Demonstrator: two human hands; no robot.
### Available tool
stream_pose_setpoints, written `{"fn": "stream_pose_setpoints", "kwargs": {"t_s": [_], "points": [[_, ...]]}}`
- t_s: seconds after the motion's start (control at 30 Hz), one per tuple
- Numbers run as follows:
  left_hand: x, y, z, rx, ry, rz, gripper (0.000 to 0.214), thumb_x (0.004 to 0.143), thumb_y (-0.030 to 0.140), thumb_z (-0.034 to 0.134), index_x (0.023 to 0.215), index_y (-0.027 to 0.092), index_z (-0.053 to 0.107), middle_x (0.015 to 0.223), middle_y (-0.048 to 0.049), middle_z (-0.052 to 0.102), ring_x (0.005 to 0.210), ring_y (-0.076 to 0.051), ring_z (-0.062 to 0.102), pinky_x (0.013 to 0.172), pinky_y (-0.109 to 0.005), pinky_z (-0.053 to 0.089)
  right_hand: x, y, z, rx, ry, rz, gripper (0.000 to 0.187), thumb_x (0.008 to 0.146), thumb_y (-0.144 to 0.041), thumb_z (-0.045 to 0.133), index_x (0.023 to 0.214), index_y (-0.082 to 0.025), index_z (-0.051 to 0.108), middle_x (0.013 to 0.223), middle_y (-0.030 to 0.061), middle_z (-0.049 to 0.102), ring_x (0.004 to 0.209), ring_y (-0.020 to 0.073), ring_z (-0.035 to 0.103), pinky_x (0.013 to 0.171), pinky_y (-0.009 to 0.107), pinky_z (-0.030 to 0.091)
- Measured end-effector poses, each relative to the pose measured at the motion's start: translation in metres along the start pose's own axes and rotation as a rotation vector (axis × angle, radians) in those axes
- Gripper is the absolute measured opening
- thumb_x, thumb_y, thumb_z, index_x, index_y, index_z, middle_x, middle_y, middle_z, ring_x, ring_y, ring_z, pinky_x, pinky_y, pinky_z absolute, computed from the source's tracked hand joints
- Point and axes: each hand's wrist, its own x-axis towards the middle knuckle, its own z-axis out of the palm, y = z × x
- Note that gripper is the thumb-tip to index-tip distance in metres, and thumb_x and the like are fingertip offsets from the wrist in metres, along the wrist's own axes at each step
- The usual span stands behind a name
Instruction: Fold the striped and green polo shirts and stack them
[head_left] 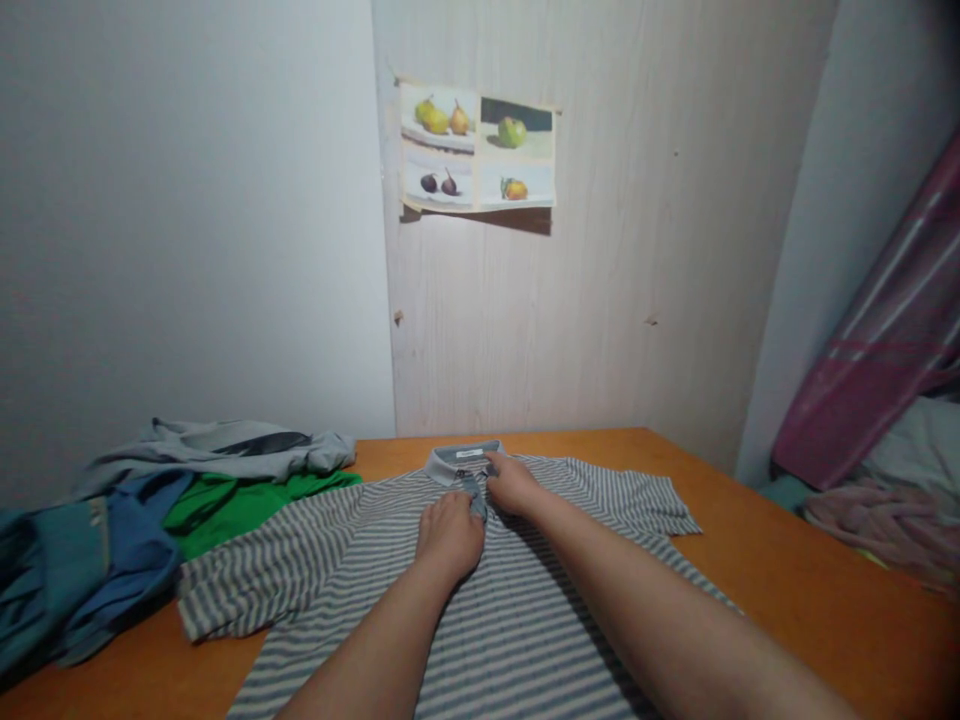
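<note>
A grey-and-white striped polo shirt lies spread out on the orange-brown table, front side up, with its collar at the far end and both short sleeves out to the sides. My left hand has its fingers curled on the grey front placket just below the neck opening. Close beside it and a little farther off, my right hand grips the right side of the collar opening. A white label shows inside the collar. The fingertips of both hands are partly hidden.
Left of the shirt lie a grey garment, a green one and blue ones. A wall with a fruit picture stands behind the table. Beyond the right edge are a pink shiny bundle and piled cloth.
</note>
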Motion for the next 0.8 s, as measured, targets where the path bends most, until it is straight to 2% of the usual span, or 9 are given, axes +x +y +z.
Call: {"fn": "stream_pose_setpoints", "kwargs": {"t_s": [0.07,0.13,0.23,0.3,0.37,0.57,0.67,0.8], "points": [[-0.001,0.001,0.001,0.003,0.005,-0.004,0.035,0.095,0.029,0.043,0.122,0.019,0.062,0.13,-0.0125,0.066,0.126,-0.028,0.057,0.106,-0.043,0.038,0.006,-0.001,0.005,-0.001,-0.032,-0.019,0.068,0.078,-0.011,0.06,0.144,-0.025,0.056,0.134,0.0087,0.067,0.124,0.0242,0.06,0.1,0.031,0.044],[-0.002,0.001,0.002,0.001,0.015,-0.011,0.033,0.095,0.03,0.044,0.12,0.02,0.063,0.13,-0.0122,0.066,0.126,-0.029,0.056,0.107,-0.044,0.037,0.01,-0.002,0.011,0.005,-0.053,-0.027,0.062,0.076,-0.012,0.062,0.136,-0.026,0.063,0.129,0.0082,0.07,0.12,0.0252,0.062,0.098,0.032,0.045],[-0.003,0.003,0.003,-0.003,0.016,-0.021,0.031,0.095,0.03,0.045,0.118,0.02,0.063,0.131,-0.0119,0.065,0.127,-0.029,0.055,0.108,-0.044,0.036,0.014,-0.001,0.017,0.03,-0.048,0.0,0.036,0.075,-0.015,0.064,0.108,-0.024,0.074,0.114,0.0103,0.075,0.11,0.0281,0.066,0.091,0.035,0.046],[-0.004,0.004,0.002,-0.006,0.013,-0.023,0.032,0.095,0.03,0.045,0.12,0.02,0.063,0.132,-0.012,0.064,0.128,-0.029,0.054,0.109,-0.044,0.036,0.016,0.002,0.02,0.072,-0.026,0.03,0.019,0.075,-0.016,0.064,0.091,-0.021,0.073,0.102,0.0109,0.075,0.101,0.0279,0.067,0.085,0.035,0.047],[-0.005,0.004,0.001,-0.012,0.011,-0.023,0.034,0.095,0.03,0.045,0.123,0.02,0.062,0.133,-0.012,0.064,0.128,-0.029,0.054,0.109,-0.044,0.036,0.019,0.007,0.022,0.144,0.004,0.057,0.01,0.075,-0.016,0.062,0.082,-0.02,0.069,0.091,0.009,0.074,0.091,0.0247,0.067,0.078,0.031,0.046],[-0.004,0.003,0.0,-0.01,0.009,-0.025,0.036,0.095,0.03,0.045,0.126,0.021,0.061,0.132,-0.011,0.065,0.127,-0.027,0.055,0.109,-0.042,0.036,0.022,0.02,0.025,0.483,0.056,0.148,0.009,0.081,-0.017,0.051,0.087,-0.02,0.058,0.07,-0.002,0.063,0.054,0.0112,0.056,0.055,0.02,0.041],[-0.003,0.002,0.002,-0.013,0.023,-0.011,0.035,0.095,0.033,0.046,0.124,0.022,0.063,0.13,-0.0101,0.066,0.125,-0.027,0.057,0.108,-0.042,0.038,0.021,0.02,0.022,0.642,0.052,0.161,0.008,0.084,-0.02,0.048,0.09,-0.02,0.054,0.07,-0.0035,0.062,0.049,0.0095,0.055,0.05,0.019,0.041],[-0.003,0.001,0.002,-0.02,0.024,-0.002,0.036,0.094,0.035,0.047,0.123,0.022,0.064,0.129,-0.0106,0.066,0.124,-0.027,0.057,0.108,-0.042,0.038,0.018,0.015,0.02,0.763,0.036,0.147,0.008,0.082,-0.017,0.049,0.089,-0.02,0.053,0.072,-0.003,0.064,0.051,0.0093,0.057,0.052,0.019,0.044]]}}
